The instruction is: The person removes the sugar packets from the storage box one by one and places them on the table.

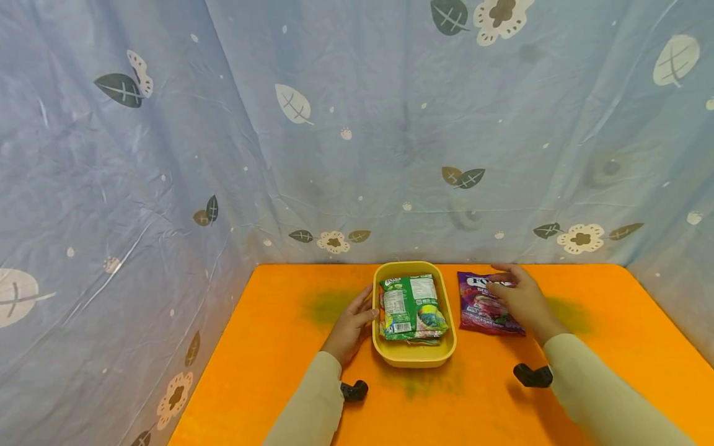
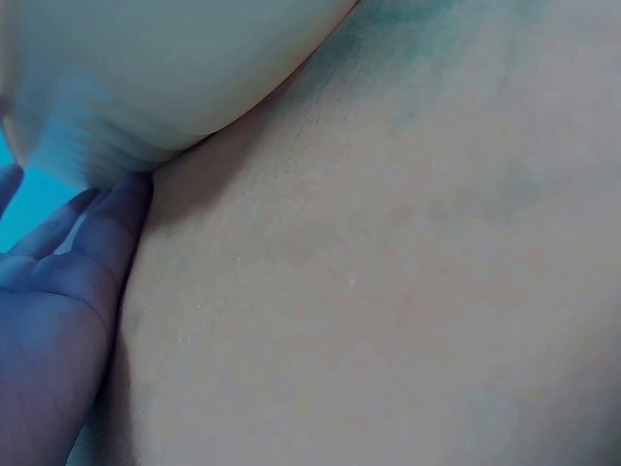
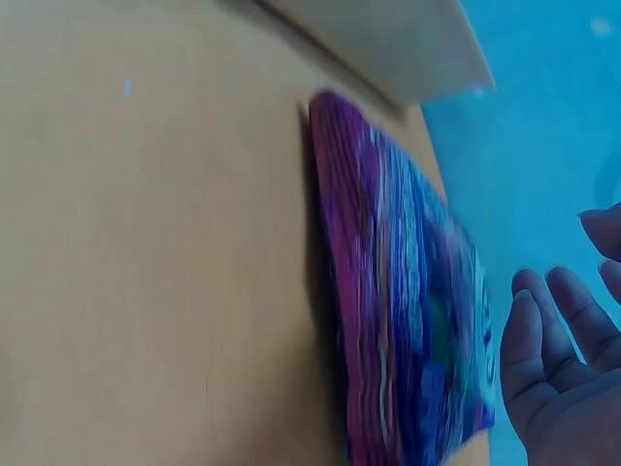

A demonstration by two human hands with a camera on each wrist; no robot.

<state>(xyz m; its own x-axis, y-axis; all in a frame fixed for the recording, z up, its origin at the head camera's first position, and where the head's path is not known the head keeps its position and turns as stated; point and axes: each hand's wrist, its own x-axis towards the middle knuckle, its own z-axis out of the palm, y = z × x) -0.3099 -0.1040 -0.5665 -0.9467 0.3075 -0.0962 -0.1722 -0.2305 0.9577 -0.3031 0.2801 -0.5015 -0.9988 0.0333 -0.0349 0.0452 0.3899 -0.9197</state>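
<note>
A yellow plastic tub stands on the orange table, holding green candy bags stacked flat; the lower ones are mostly covered. My left hand rests against the tub's left side, its thumb by the rim and its fingers along the outer wall. In the left wrist view these fingers touch the tub's wall. To the right of the tub lies a purple candy bag. Above its right part hovers my right hand, fingers loosely spread. The right wrist view shows that hand apart from the purple bag.
A patterned blue curtain hangs behind the table and along its sides. Black camera mounts stick out from both wrists. The tub and the purple bag sit close to the table's back edge.
</note>
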